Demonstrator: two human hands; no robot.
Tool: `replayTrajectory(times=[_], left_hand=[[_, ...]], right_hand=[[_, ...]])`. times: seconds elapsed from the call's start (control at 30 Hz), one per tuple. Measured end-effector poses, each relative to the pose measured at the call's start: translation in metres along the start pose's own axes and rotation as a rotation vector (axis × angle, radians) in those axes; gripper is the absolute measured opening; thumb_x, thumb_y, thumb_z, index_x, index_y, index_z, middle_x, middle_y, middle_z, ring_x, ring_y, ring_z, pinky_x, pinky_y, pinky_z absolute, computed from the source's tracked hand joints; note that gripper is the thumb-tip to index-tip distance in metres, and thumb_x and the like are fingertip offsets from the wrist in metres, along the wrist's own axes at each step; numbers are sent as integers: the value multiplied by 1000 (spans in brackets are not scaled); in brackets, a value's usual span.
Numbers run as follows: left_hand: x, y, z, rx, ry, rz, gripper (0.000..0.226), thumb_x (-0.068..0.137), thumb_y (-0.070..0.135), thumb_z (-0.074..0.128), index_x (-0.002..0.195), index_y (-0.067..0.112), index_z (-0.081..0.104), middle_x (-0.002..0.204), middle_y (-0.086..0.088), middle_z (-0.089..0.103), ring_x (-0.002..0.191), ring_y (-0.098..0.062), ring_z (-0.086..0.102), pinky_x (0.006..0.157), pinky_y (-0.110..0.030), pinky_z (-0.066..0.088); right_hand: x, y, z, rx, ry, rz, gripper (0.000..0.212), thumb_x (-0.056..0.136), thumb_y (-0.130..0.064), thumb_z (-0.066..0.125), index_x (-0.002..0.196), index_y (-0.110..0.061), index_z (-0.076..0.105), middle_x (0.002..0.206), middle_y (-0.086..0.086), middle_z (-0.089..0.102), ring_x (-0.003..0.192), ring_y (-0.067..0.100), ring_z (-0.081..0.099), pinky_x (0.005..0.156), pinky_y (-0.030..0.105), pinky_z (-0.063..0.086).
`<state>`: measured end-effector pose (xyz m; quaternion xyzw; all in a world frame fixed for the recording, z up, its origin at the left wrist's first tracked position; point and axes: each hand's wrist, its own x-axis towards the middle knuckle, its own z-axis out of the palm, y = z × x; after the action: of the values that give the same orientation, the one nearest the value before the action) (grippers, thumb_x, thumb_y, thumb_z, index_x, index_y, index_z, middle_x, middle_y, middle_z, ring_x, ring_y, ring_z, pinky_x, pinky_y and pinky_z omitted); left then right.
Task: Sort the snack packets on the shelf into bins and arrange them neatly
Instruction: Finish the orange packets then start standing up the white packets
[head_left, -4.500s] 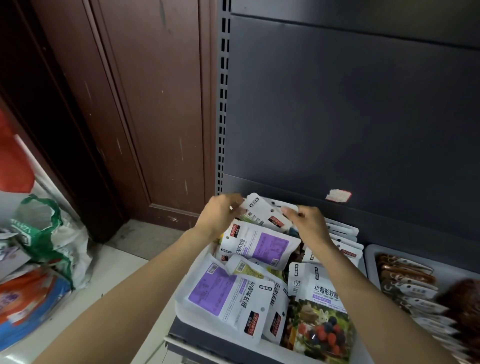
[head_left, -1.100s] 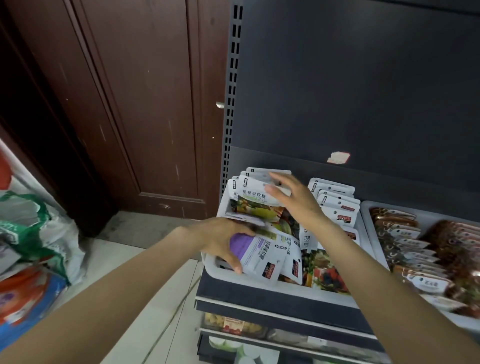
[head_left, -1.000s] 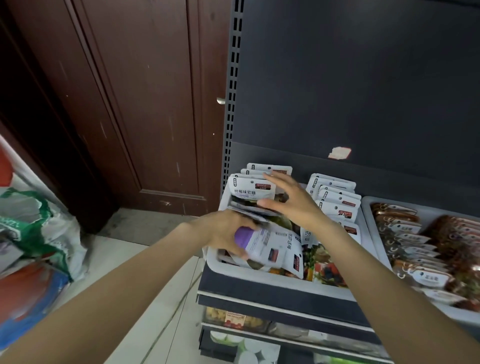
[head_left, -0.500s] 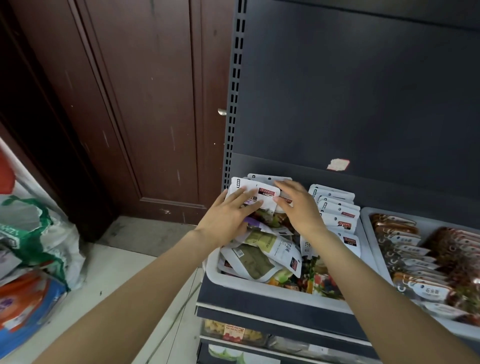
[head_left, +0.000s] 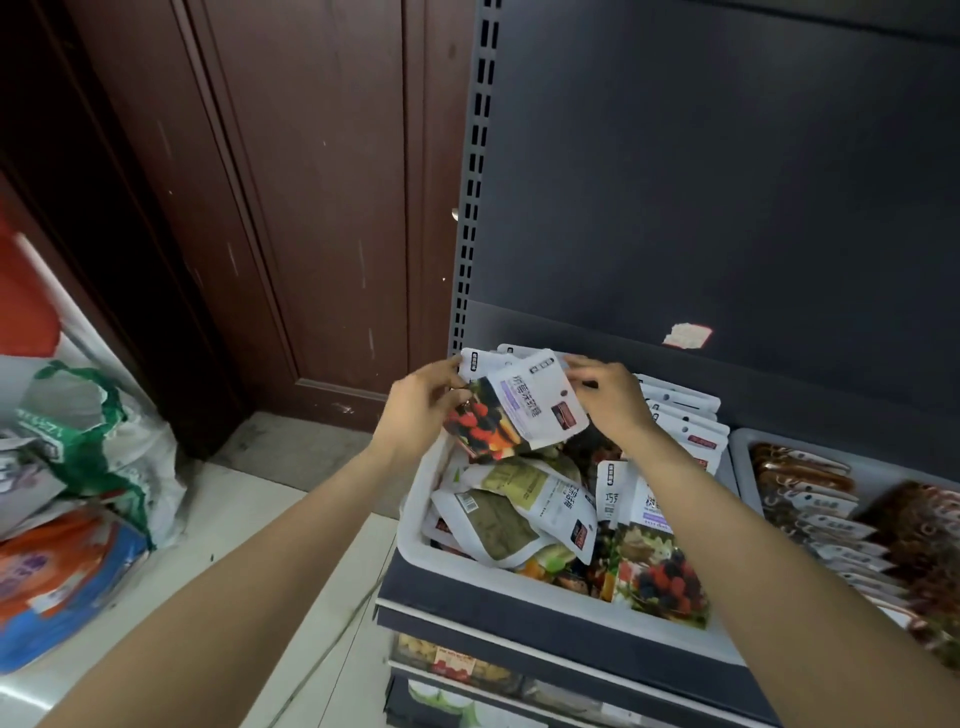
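A white bin (head_left: 415, 499) on the dark shelf is full of white snack packets. Both hands hold one berry-print packet (head_left: 519, 410) tilted above the bin's back left corner. My left hand (head_left: 421, 410) grips its left edge and my right hand (head_left: 608, 400) pinches its top right corner. Below it lie loose green-labelled packets (head_left: 514, 514), flat and jumbled. A berry packet (head_left: 660, 571) stands at the bin's front right. A row of upright packets (head_left: 680, 415) is stacked along the back right, partly hidden by my right wrist.
A second bin (head_left: 748, 441) to the right holds brown snack packets (head_left: 810, 499). A lower shelf (head_left: 467, 670) carries more goods. Filled bags (head_left: 78, 467) sit on the floor at left, before a brown wooden door (head_left: 311, 208). The shelf's back panel (head_left: 727, 182) is dark grey.
Both hands were pressing packets at the bin's back half a second ago; now they have lifted a berry-print packet and hold it tilted above the bin.
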<state>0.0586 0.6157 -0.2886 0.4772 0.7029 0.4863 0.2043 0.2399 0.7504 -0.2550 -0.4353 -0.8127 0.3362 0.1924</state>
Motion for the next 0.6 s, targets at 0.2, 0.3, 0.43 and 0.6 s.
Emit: replayTrajectory(times=[0.2, 0.3, 0.43, 0.6], left_hand=[[-1, -1, 21, -275, 121, -274, 26, 93, 5, 57, 67, 12, 56, 73, -2, 65, 69, -15, 58, 63, -22, 44], [4, 0, 27, -77, 35, -316, 16, 93, 14, 59, 81, 5, 63, 84, -9, 67, 81, -25, 61, 70, -30, 46], [-5, 9, 22, 452, 177, -91, 24, 85, 22, 69, 102, 9, 58, 108, -8, 52, 100, -27, 50, 84, -40, 45], [-18, 14, 21, 549, -386, 291, 50, 72, 42, 78, 113, 20, 61, 119, 3, 52, 112, -18, 46, 99, -36, 39]], right_hand=[[-21, -2, -12, 403, -155, 17, 18, 97, -37, 48, 110, -38, 61, 108, -18, 65, 100, -4, 60, 82, 16, 46], [-18, 5, -8, 190, -89, -91, 35, 87, -18, 67, 121, -19, 60, 111, -9, 65, 97, 5, 61, 72, 4, 43], [-4, 0, 3, -86, 156, -151, 24, 85, -4, 66, 108, -8, 66, 106, 3, 67, 88, 11, 60, 69, 15, 41], [-2, 6, 9, -193, 194, -210, 22, 83, -2, 67, 104, -7, 64, 108, 4, 63, 97, 18, 60, 73, 22, 42]])
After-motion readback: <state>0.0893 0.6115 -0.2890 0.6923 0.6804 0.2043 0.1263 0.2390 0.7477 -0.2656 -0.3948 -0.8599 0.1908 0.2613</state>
